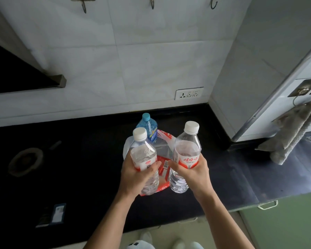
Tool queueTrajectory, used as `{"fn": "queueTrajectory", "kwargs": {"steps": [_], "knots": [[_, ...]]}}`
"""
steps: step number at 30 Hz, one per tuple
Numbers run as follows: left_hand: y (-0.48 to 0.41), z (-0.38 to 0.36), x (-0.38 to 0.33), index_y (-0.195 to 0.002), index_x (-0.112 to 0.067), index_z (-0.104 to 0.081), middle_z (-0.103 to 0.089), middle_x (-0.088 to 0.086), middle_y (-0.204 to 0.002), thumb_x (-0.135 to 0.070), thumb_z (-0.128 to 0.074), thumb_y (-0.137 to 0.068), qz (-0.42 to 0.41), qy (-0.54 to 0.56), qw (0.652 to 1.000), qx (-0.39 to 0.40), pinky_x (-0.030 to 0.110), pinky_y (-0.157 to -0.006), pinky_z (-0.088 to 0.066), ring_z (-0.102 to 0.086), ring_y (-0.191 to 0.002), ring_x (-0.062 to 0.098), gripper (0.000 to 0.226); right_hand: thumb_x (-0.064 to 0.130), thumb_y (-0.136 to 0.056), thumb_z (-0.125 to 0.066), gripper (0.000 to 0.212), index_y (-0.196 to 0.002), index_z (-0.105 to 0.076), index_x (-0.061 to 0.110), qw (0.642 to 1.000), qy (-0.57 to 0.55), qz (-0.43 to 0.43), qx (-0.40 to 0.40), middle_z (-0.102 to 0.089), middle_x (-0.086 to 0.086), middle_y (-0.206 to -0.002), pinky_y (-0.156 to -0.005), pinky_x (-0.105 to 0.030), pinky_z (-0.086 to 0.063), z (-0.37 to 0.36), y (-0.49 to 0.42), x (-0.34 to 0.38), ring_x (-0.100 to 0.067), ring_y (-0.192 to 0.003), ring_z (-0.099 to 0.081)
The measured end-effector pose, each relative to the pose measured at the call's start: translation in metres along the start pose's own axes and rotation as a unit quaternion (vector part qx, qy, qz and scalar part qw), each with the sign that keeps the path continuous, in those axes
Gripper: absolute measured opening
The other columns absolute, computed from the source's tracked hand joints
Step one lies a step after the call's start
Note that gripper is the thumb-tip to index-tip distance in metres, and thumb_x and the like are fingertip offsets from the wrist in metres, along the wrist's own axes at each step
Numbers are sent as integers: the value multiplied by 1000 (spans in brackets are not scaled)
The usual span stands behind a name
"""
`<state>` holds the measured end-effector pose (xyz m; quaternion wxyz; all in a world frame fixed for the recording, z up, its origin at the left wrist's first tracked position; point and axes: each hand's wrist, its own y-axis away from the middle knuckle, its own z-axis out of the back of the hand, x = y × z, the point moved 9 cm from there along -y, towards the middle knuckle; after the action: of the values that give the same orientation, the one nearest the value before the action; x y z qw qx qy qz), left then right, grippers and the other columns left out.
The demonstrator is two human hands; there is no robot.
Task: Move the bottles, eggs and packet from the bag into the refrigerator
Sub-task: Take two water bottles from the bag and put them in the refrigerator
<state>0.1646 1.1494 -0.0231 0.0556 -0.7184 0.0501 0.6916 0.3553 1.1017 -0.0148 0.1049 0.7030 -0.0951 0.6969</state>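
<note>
Two water bottles in the hands, above the bag on the counter

The left hand (pixel 135 175) curls around the middle of one clear bottle (pixel 142 155), and the right hand (pixel 196 173) curls around the second clear bottle (pixel 187 150) at its red label. Both bottles are upright, just over the plastic bag (pixel 166 136) on the dark counter (pixel 79 168). They look full, so probably rather heavy, and the thin plastic wall may give under a hard squeeze. The label band is, I think, the best place to hold, because it is less slippery than the bare ribs. A blue bottle (pixel 148 127) stands in the bag behind, and a red packet (pixel 164 165) lies there too. The packet seems soft and light. I cannot see the eggs.
</note>
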Motion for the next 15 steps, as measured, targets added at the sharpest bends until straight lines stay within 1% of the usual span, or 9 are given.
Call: {"fn": "queueTrajectory", "kwargs": {"steps": [2,4,6,8,10,12,13,15], "knots": [[4,9,0,-114,-19,-61,-73,9,-100,-17,-85,-67,-4,-6,1000,-13,31,-76,-59,-73,-95,26,53,9,-72,-87,51,-116,-61,9,1000,6,2,15,-76,-5,-97,-73,-31,-60,-8,-2,0,-23,-88,-75],[9,19,-2,-117,-16,-60,-74,8,-101,-6,-84,-70,-1,-12,999,-36,28,-75,-59,-73,-94,23,53,10,-72,-87,53,-116,-60,9,999,7,5,35,-76,-4,-97,-72,-28,-59,-17,-3,1,-21,-88,-75],[16,27,-4,-120,-10,-58,-75,4,-100,2,-83,-73,2,-22,998,-60,24,-73,-58,-73,-93,19,54,5,-73,-85,44,-110,-62,12,998,12,8,61,-76,-3,-94,-71,-28,-60,-26,-5,2,-20,-85,-75],[23,34,-9,-118,-7,-58,-75,-1,-97,5,-81,-73,-3,-36,995,-91,21,-71,-56,-74,-90,15,51,4,-75,-84,39,-107,-64,12,995,20,17,92,-76,-5,-93,-73,-31,-60,-36,-9,4,-22,-85,-75],[34,40,-13,-117,-4,-57,-76,-6,-94,8,-79,-74,-4,-43,991,-127,18,-69,-55,-74,-87,11,50,13,-75,-86,39,-107,-65,10,990,34,26,134,-75,-10,-94,-76,-39,-61,-48,-12,6,-25,-87,-74],[49,46,-18,-117,-3,-57,-75,-12,-90,10,-77,-74,-5,-52,984,-168,14,-68,-54,-72,-85,5,49,28,-72,-88,48,-110,-64,10,984,42,13,173,-75,-11,-96,-81,-51,-60,-59,-15,3,-29,-89,-74],[57,49,-19,-115,-2,-57,-75,-13,-88,10,-78,-74,-7,-58,980,-189,13,-67,-53,-72,-83,3,47,34,-70,-88,53,-111,-63,10,980,47,6,193,-75,-10,-97,-82,-54,-59,-65,-15,0,-28,-90,-74],[76,56,-20,-112,-1,-58,-74,-10,-84,7,-79,-74,-7,-57,970,-235,14,-68,-53,-71,-80,3,44,40,-66,-89,59,-111,-63,12,972,61,3,229,-75,-8,-95,-82,-54,-59,-76,-13,-4,-26,-89,-74]]}}
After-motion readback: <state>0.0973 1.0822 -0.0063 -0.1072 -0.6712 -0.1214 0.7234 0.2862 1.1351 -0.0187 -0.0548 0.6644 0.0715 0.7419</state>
